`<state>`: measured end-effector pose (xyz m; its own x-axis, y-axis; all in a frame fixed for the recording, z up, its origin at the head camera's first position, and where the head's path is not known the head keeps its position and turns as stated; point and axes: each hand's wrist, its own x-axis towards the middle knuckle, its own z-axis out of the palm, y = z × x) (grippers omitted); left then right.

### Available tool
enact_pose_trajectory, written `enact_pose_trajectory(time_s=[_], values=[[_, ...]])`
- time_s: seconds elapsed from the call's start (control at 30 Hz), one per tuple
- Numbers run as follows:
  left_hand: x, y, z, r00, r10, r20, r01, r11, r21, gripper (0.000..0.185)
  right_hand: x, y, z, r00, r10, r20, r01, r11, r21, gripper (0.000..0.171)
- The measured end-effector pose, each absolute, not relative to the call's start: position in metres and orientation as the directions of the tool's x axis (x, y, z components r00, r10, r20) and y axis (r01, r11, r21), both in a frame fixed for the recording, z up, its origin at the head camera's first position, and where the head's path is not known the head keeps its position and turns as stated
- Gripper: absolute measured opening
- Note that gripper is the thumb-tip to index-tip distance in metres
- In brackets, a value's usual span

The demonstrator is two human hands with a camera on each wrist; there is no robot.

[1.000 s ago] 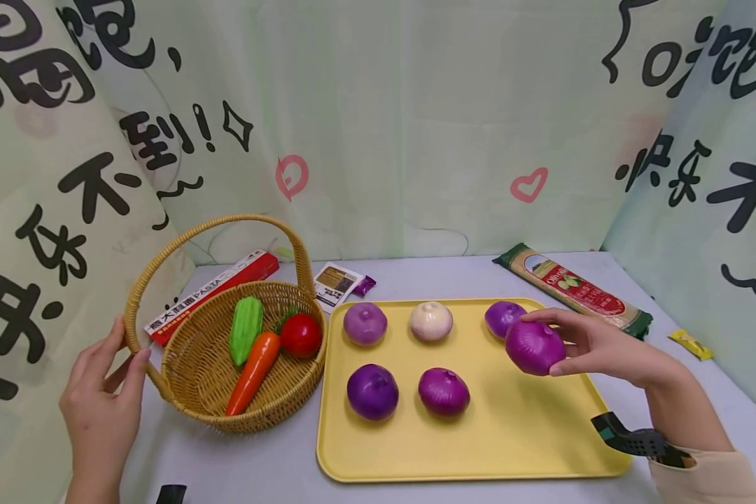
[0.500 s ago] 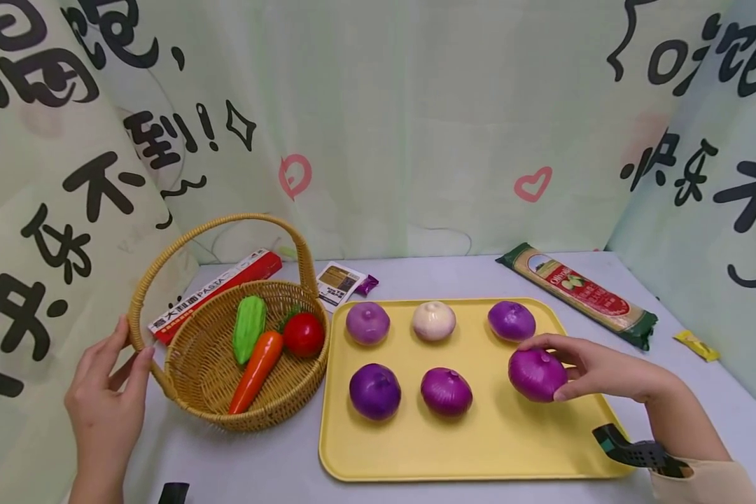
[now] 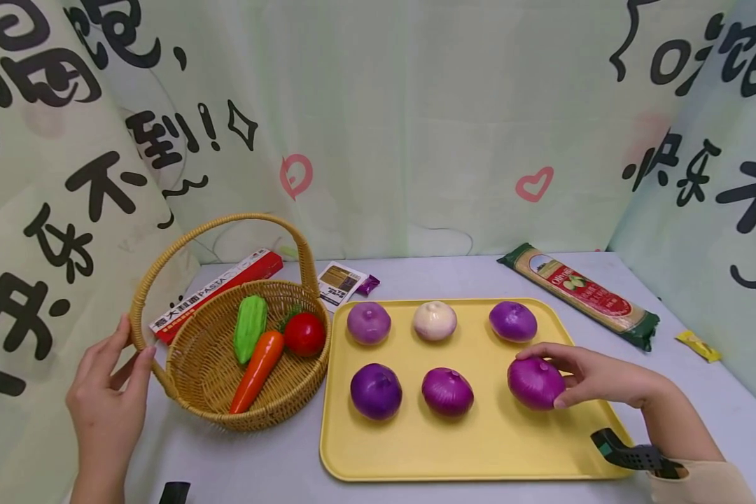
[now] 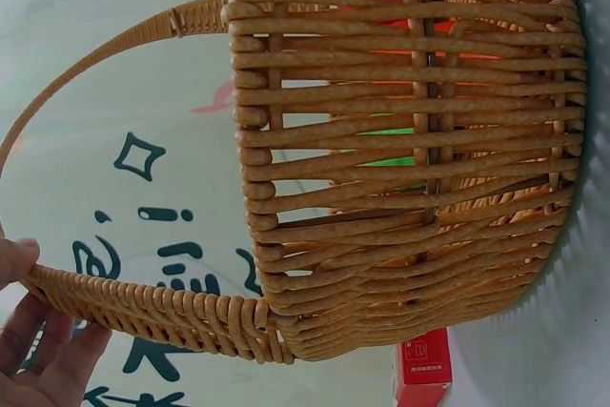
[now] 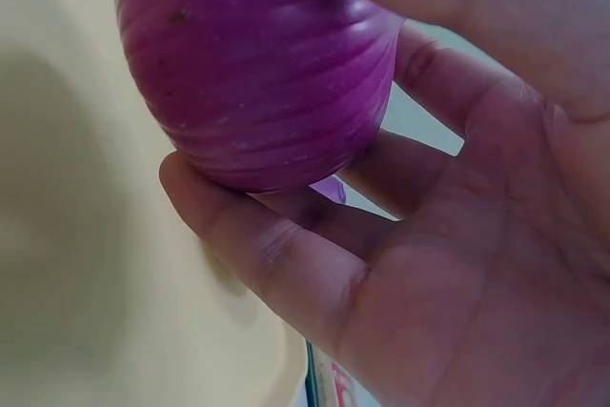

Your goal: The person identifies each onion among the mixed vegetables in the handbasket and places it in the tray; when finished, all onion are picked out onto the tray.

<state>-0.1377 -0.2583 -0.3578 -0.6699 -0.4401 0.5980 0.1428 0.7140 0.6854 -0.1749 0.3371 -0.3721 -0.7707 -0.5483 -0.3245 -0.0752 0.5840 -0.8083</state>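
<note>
My right hand [image 3: 595,374] grips a purple onion [image 3: 535,383] at the right side of the yellow tray [image 3: 479,458]; the right wrist view shows thumb and fingers round the onion [image 5: 257,64]. With thumb and fingers, my left hand [image 3: 109,399] pinches the handle of the wicker basket [image 3: 277,413] low on its left side. Inside the basket lie a green ridged vegetable [image 3: 250,327], a carrot [image 3: 257,372] and a tomato [image 3: 304,334]. Several other onions stand on the tray, among them a white onion [image 3: 435,321] and a dark purple onion [image 3: 376,392].
Behind the basket lies a red pasta box [image 3: 217,294]. A card [image 3: 340,281] and a small purple packet [image 3: 368,285] lie behind the tray. To the right are a long green-ended packet [image 3: 576,294] and a yellow sachet [image 3: 698,346]. Curtains enclose the table's back and sides.
My right hand has brought the onion toward me and lower over the tray, away from the purple onion at the back right. The left hand keeps its hold on the basket handle.
</note>
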Motion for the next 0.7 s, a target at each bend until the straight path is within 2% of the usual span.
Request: enact_pose_trajectory(time_s=[0.13, 0.4, 0.7], values=[[-0.138, -0.259, -0.358, -0.665, -0.436, 0.607, 0.152, 0.716, 0.681, 0.061, -0.175, 0.339, -0.377, -0.759, -0.566, -0.320, -0.086, 0.575, -0.814, 0.063], [-0.139, -0.258, -0.356, -0.665, -0.430, 0.611, 0.162, 0.715, 0.680, 0.061, -0.175, 0.345, -0.389, -0.686, -0.656, -0.314, -0.041, 0.466, -0.884, 0.057], [-0.138, -0.258, -0.357, -0.665, -0.434, 0.608, 0.151, 0.719, 0.678, 0.060, -0.170, 0.344, -0.393, -0.682, -0.681, -0.266, -0.097, 0.445, -0.890, 0.063]])
